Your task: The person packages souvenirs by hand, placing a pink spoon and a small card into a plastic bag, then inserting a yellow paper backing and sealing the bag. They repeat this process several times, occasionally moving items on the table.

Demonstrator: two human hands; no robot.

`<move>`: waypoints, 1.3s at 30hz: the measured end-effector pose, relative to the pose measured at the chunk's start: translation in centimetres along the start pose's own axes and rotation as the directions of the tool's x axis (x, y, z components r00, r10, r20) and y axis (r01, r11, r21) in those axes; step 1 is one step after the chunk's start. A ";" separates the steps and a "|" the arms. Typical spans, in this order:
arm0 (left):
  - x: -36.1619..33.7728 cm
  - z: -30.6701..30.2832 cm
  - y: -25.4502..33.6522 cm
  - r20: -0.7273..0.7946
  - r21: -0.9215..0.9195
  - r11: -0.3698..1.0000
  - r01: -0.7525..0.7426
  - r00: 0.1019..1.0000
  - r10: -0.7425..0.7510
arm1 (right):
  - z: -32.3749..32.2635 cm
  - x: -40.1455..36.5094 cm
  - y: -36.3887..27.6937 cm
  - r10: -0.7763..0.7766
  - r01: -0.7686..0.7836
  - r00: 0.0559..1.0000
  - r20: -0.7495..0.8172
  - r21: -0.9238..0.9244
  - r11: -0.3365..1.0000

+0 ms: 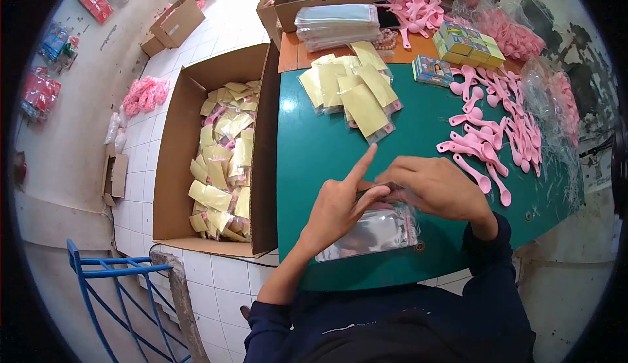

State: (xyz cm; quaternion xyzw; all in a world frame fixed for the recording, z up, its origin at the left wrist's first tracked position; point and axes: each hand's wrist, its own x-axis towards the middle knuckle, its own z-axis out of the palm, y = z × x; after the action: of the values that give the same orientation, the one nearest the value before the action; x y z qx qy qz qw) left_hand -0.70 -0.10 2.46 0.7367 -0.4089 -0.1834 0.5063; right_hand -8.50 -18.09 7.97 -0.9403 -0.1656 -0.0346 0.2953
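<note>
My left hand (343, 206) is over the near part of the green table, its index finger stretched out and its thumb pressed against a small clear packet (392, 195). From the other side my right hand (435, 186) has its fingers bent round the same packet, partly hiding it. Something pink shows inside. Below both hands lies a stack of clear plastic bags (373, 235). Beyond the hands is a pile of packets with yellow cards (366, 108). Loose pink spoons (481, 144) are spread at the right.
A large cardboard box (180, 147) of yellow-card packets stands left of the green table (307, 180). Small colourful boxes (432, 70), more clear bags (337, 23) and an open carton (288, 0) are at the back. A blue metal frame (124, 268) is at lower left.
</note>
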 end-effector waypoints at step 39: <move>-11.6 1.0 -1.4 -0.174 -0.361 0.869 0.338 0.891 -0.419 | 11.2 -1.3 -2.8 0.099 -0.103 0.992 0.079 0.058 0.993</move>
State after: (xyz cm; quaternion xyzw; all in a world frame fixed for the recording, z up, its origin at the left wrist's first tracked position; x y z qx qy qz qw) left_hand -7.69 8.66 -0.86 0.7276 -0.1535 -0.2507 0.6198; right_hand -11.01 -9.94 0.02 -0.9385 -0.1298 0.0211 0.3193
